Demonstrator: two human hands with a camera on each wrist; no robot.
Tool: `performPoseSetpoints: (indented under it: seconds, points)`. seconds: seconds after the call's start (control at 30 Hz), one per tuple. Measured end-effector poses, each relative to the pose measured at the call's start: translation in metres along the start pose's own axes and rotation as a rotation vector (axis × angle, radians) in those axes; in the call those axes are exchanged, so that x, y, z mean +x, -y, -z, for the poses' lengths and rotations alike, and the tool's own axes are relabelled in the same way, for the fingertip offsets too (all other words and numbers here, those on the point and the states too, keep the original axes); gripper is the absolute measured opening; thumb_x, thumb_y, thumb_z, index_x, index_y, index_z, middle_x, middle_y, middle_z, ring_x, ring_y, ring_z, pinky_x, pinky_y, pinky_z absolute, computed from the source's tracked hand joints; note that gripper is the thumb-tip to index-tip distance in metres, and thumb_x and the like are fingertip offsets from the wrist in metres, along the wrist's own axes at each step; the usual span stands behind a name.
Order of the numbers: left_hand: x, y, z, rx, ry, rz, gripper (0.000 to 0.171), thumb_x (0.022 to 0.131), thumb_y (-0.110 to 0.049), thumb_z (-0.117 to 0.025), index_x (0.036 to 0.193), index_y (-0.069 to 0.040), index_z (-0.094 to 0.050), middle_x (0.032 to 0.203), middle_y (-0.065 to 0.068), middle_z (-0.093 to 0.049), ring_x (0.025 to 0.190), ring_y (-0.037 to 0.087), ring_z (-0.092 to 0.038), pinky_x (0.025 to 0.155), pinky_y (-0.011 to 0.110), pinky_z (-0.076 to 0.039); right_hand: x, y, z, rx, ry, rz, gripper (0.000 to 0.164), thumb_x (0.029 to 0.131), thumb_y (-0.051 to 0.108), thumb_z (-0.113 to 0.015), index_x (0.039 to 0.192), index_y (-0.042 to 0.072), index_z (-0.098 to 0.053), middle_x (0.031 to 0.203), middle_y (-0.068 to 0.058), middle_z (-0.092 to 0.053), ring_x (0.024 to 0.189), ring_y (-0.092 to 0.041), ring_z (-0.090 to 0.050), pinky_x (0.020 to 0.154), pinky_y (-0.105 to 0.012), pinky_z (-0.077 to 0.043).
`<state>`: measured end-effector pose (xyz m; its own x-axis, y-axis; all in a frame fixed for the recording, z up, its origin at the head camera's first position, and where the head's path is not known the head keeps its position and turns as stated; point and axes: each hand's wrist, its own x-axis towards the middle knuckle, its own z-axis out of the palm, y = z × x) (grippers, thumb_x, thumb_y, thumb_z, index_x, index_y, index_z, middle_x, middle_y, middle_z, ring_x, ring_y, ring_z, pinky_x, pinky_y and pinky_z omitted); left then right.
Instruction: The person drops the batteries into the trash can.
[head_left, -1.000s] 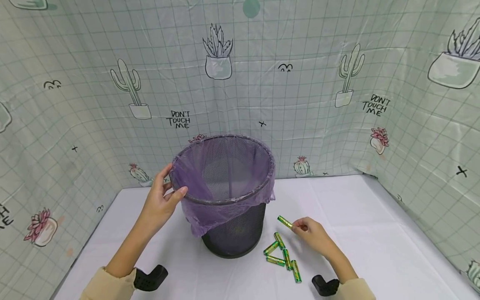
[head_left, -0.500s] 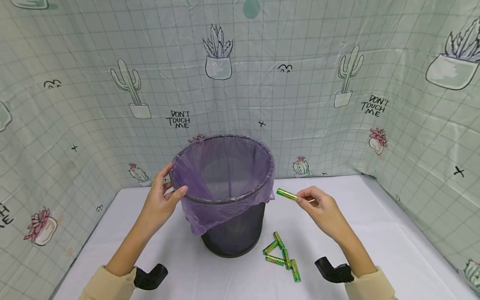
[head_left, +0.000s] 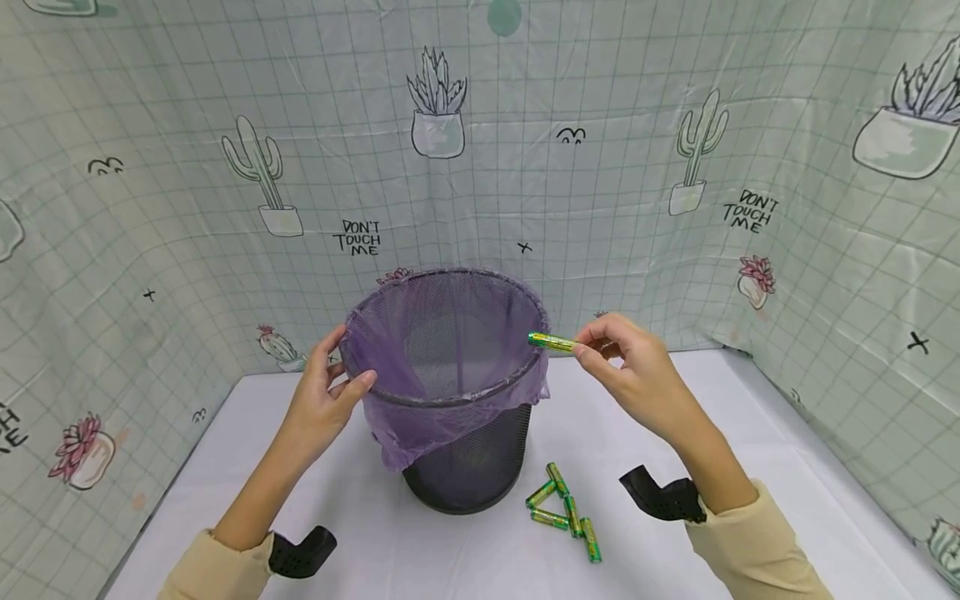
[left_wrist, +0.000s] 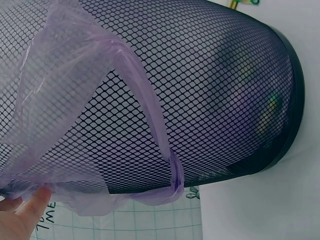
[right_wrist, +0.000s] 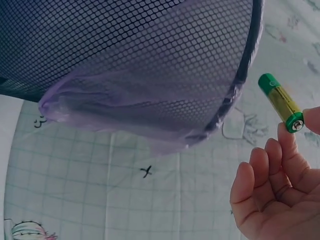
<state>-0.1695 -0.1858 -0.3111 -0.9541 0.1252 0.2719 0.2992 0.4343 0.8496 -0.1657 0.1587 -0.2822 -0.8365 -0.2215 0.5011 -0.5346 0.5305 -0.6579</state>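
Note:
A black mesh wastebasket stands upright on the white table, lined with a purple plastic bag folded over its rim. My left hand holds the rim at the left, thumb on the near side. Between thumb and index finger my right hand pinches a green and yellow battery by one end; the battery's far end overlaps the right rim in the head view. In the right wrist view the battery shows its metal tip, and the other fingers are loosely curled.
Several more batteries lie on the table right of the wastebasket's base. Blurred green-yellow shapes show through the mesh near its bottom. A cactus-print sheet hangs behind and at both sides.
My right hand has lifted the battery from low over the table up and left to the wastebasket's right rim. The left hand keeps its place on the rim.

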Motion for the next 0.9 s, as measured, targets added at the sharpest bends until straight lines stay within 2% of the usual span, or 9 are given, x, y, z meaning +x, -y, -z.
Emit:
performPoseSetpoints:
  seconds: [0.13, 0.2, 0.6, 0.67, 0.83, 0.9]
  points:
    - [0.0, 0.0, 0.0, -0.011, 0.002, 0.008, 0.073, 0.095, -0.017, -0.052, 0.149, -0.005, -0.005, 0.154, 0.016, -0.007, 0.132, 0.036, -0.034, 0.093, 0.016, -0.043, 0.009, 0.007, -0.007, -0.049, 0.036, 0.047, 0.006, 0.089, 0.008, -0.059, 0.09, 0.004, -0.063, 0.087, -0.003, -0.058, 0.077, -0.01, -0.054, 0.07, -0.021, -0.047]
    - [0.0, 0.0, 0.0, -0.013, 0.0, 0.011, 0.073, 0.094, -0.017, -0.052, 0.149, -0.005, -0.005, 0.154, 0.016, -0.007, 0.132, 0.036, -0.034, 0.091, 0.014, -0.042, 0.013, 0.01, -0.011, -0.07, 0.055, 0.072, 0.005, 0.089, 0.008, -0.06, 0.09, 0.005, -0.063, 0.087, -0.003, -0.058, 0.077, -0.011, -0.054, 0.069, -0.022, -0.047]
    - [-0.001, -0.002, 0.001, 0.001, 0.0, 0.015, 0.073, 0.095, -0.018, -0.052, 0.149, -0.004, -0.005, 0.154, 0.016, -0.007, 0.133, 0.037, -0.034, 0.098, 0.028, -0.044, 0.023, 0.019, -0.028, -0.137, 0.088, 0.118, 0.011, 0.086, 0.018, -0.067, 0.083, 0.008, -0.064, 0.082, -0.001, -0.055, 0.077, -0.015, -0.049, 0.068, -0.027, -0.044]
    - [-0.001, -0.002, 0.0, -0.001, 0.002, 0.012, 0.073, 0.095, -0.017, -0.052, 0.148, -0.004, -0.005, 0.154, 0.016, -0.007, 0.133, 0.037, -0.034, 0.097, 0.026, -0.044, 0.023, 0.019, -0.03, -0.144, 0.087, 0.124, 0.011, 0.085, 0.017, -0.067, 0.082, 0.008, -0.064, 0.081, -0.001, -0.055, 0.076, -0.016, -0.049, 0.067, -0.026, -0.044]
    - [0.0, -0.001, 0.0, -0.013, 0.003, 0.007, 0.073, 0.095, -0.017, -0.052, 0.149, -0.004, -0.005, 0.154, 0.016, -0.007, 0.132, 0.037, -0.034, 0.089, 0.01, -0.041, 0.023, 0.02, -0.031, -0.157, 0.069, 0.131, 0.01, 0.086, 0.015, -0.067, 0.082, 0.005, -0.064, 0.08, -0.002, -0.054, 0.074, -0.019, -0.05, 0.065, -0.024, -0.043]
    - [0.0, -0.001, 0.0, -0.015, 0.002, 0.008, 0.073, 0.095, -0.017, -0.052, 0.149, -0.004, -0.005, 0.154, 0.016, -0.007, 0.132, 0.037, -0.034, 0.089, 0.011, -0.042, 0.023, 0.02, -0.031, -0.16, 0.065, 0.122, 0.011, 0.086, 0.015, -0.067, 0.083, 0.005, -0.064, 0.08, -0.002, -0.054, 0.074, -0.018, -0.05, 0.065, -0.024, -0.043]
